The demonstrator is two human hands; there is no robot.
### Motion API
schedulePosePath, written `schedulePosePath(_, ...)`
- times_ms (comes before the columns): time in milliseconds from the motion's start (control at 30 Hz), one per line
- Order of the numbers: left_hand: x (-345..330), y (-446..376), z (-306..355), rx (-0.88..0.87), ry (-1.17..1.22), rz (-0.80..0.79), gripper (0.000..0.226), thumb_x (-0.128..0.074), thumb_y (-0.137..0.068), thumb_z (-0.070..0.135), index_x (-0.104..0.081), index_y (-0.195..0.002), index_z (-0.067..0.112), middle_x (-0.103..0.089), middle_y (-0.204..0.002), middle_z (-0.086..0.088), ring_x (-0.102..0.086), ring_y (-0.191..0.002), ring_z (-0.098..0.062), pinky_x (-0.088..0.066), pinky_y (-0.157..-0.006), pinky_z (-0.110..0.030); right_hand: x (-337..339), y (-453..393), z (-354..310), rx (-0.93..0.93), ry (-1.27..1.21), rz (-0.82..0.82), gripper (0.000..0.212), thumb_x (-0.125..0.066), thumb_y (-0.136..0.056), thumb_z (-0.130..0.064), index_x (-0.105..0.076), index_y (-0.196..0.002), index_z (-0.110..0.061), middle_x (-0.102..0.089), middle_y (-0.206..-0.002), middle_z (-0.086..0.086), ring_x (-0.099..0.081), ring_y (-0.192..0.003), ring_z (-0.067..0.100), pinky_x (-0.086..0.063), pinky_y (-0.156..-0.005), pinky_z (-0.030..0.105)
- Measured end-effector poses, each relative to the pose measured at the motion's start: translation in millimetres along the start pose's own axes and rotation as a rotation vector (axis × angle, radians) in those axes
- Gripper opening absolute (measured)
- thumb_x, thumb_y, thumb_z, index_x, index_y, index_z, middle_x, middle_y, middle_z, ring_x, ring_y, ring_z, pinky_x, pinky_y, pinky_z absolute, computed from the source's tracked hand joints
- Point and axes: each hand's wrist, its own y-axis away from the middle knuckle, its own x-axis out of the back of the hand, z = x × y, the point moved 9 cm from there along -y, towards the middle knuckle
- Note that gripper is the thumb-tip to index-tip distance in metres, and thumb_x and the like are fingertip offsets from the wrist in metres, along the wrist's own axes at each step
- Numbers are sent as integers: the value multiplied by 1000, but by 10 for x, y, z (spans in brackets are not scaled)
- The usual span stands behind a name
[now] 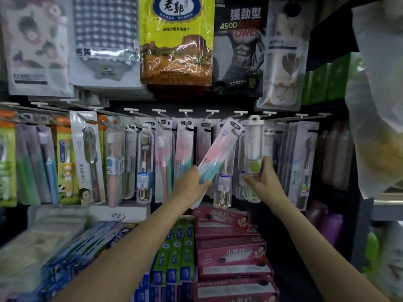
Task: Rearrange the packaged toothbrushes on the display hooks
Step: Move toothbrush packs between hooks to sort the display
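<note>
Shop pegboard hooks (212, 114) crowd ahead, so with my left hand (192, 185) pinching the tilted pink-and-teal toothbrush pack (218, 156) low and my right hand (262, 180) gripping the hanging white tube pack (253, 147), I should straighten its hang-hole before sliding it on.

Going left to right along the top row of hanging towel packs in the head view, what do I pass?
Floral pack → checked towel pack → yellow pack → black bath towel pack → clear pack with pale towel.
</note>
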Motion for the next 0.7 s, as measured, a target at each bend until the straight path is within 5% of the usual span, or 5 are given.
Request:
schedulePosePath(200, 90, 233, -191, -103, 53, 35, 48, -62, -85, 40, -43, -117, 9, -47, -110, -3, -49, -99, -16, -43, -82, -28, -298, 178, -364, 169, 204, -119, 34, -61, -86, -4, -36, -103, -17, -54, -82, -4, -57, -72, 16, -46, -63, 35)
schedulePosePath(333, 843, 484, -460, -198, 46, 427, 31, -58, -89, 25, -47, -113, 8, -47, -108, -3, -47, -99, -13, -37, -82, -21, -533, 285, -349, 135, 219, -157, 34, -62, -85, -4, -39, -108, -14, -59, -92, 7, -59, -79, 28, -47, -65, 39)
schedulePosePath(433, 1454, 581, -919, -14, 85, 708, 30, -57, -89, 14, -47, -114, 2, -47, -110, -12, -46, -103, -21, -34, -84, -22, -749, 314, -398, 140, 203, -154, 32, -62, -85, -2, -40, -107, -9, -54, -84, 0, -57, -75, 21, -41, -60, 25)
schedulePosePath(567, 1603, 386, -1480, 199, 151, 633, 48, -60, -88, 19, -39, -126, -1, -44, -122, -17, -44, -113, -29, -37, -91, -31, -1116, 345, -474, 120, 172, -194, 38, -69, -80, -8, -43, -106, -15, -57, -84, -7, -57, -76, 14, -44, -63, 22)
schedulePosePath(700, 1452, 168, -1641, 232, 200, 532, 24, -57, -90, 19, -43, -106, 6, -55, -96, -14, -57, -89, -32, -45, -69, -34, -1479, 437, -488, 113, 194, -307, 43, -71, -80, -16, -43, -112, -22, -64, -92, -1, -62, -80, 19, -49, -72, 31)
